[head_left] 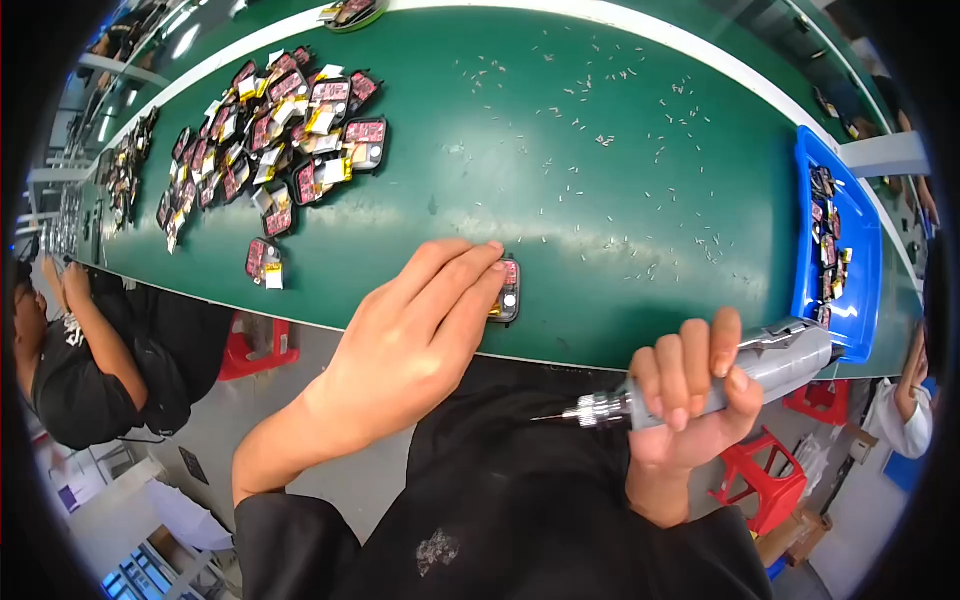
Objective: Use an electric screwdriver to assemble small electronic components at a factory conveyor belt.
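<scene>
My left hand (425, 310) is closed over a small black device case (511, 290) near the table's front edge. Its fingers cover the left part of the case. On the visible side are a piece of red circuit board and a round silver part. In my right hand (690, 390) is a grey electric screwdriver (775, 365), with fingers and thumb wrapped round its body. Its thin bit points left, in front of the table edge and apart from the case. Many loose screws (605, 140) lie scattered over the green table (430, 90).
A heap of open device cases (290, 120) with red boards fills the table's left part. One separate case (265, 262) lies nearer. At the right stands a blue tray (865, 270) holding several cases. A co-worker (110, 350) sits at the left; red stools (765, 475) stand below.
</scene>
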Demonstrator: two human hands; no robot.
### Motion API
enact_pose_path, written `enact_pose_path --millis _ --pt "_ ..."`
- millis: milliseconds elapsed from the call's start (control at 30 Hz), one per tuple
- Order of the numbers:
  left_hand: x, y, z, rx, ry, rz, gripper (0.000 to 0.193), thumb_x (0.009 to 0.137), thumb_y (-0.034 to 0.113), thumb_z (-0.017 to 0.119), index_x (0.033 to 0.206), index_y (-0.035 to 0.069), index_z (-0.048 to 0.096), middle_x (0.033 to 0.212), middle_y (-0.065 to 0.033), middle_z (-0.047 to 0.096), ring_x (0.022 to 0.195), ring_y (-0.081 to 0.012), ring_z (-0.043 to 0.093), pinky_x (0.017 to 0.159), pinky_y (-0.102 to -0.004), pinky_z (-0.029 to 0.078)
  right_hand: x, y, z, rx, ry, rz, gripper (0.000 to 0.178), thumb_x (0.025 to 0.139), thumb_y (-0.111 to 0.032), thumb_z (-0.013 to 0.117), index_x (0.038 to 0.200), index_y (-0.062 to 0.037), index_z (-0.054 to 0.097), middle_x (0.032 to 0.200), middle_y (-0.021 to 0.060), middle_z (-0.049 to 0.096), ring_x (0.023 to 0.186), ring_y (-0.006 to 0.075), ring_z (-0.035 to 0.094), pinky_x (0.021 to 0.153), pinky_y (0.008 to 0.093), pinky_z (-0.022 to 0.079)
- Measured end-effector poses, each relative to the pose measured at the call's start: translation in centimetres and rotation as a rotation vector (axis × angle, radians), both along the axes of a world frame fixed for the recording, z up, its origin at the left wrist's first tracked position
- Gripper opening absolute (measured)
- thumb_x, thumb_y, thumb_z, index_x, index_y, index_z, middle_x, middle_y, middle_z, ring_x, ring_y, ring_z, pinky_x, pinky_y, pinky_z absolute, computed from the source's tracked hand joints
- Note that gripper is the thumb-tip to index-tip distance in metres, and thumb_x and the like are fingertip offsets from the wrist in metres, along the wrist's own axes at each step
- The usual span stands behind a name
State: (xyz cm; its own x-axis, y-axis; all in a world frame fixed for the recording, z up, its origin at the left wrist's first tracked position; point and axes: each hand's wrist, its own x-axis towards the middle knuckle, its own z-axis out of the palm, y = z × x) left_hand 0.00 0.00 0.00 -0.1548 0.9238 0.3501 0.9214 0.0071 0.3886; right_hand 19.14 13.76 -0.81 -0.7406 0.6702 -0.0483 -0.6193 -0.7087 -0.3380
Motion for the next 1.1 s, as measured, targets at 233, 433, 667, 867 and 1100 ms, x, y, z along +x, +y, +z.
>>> enact_pose_path --millis 233,433,667,867,1100 --pt "0.9 0.2 0.3 -0.061 0.004 0.026 0.045 0.059 -0.008 0.067 0.103 -0.008 0.059 0.107 -0.0175 0.062 0.09 -0.0342 0.06 0.073 -0.0394 0.053 -1.9 -4.8 -0.5 0.069 -0.13 0.188 0.015 0.087 -0.019 0.054 0.091 -0.0072 0.046 0.072 0.008 0.048 0.066 0.0213 0.053 0.064 0.0348 0.043" --pt "2.6 0.3 -0.7 0.079 0.104 -0.048 0.041 0.059 0.001 0.063 0.098 -0.013 0.06 0.099 -0.0227 0.062 0.082 -0.0334 0.063 0.061 -0.0356 0.055 -2.1 -6.4 -0.6 0.034 -0.347 0.172 0.018 0.086 -0.018 0.057 0.092 -0.0054 0.045 0.086 0.0129 0.051 0.082 0.0263 0.053 0.08 0.0402 0.044" --pt "3.2 -0.4 -1.3 0.101 0.193 -0.013 0.037 0.058 0.004 0.063 0.09 -0.014 0.062 0.098 -0.0248 0.063 0.088 -0.0336 0.062 0.067 -0.0345 0.056 -1.3 -5.4 -0.5 0.0 -0.324 0.279 0.018 0.088 -0.02 0.056 0.09 -0.0064 0.044 0.081 0.0111 0.05 0.073 0.0227 0.053 0.07 0.0359 0.045" --pt "3.5 -0.6 -0.5 0.001 0.06 -0.044 0.041 0.062 -0.002 0.07 0.1 -0.016 0.061 0.106 -0.0268 0.062 0.09 -0.0361 0.062 0.069 -0.0373 0.056 -1.1 0.4 4.0 0.33 -0.064 0.174 0.02 0.09 -0.019 0.057 0.088 -0.0073 0.041 0.068 0.0048 0.047 0.053 0.0169 0.052 0.055 0.0296 0.043" --pt "3.6 -1.2 -1.5 0.026 0.163 -0.024 0.037 0.064 -0.004 0.07 0.098 -0.017 0.062 0.106 -0.027 0.063 0.092 -0.036 0.063 0.072 -0.0375 0.057 -5.1 3.0 4.7 0.546 -0.087 0.084 0.02 0.09 -0.02 0.056 0.086 -0.0082 0.04 0.065 0.0029 0.044 0.048 0.0121 0.045 0.053 0.0272 0.037"
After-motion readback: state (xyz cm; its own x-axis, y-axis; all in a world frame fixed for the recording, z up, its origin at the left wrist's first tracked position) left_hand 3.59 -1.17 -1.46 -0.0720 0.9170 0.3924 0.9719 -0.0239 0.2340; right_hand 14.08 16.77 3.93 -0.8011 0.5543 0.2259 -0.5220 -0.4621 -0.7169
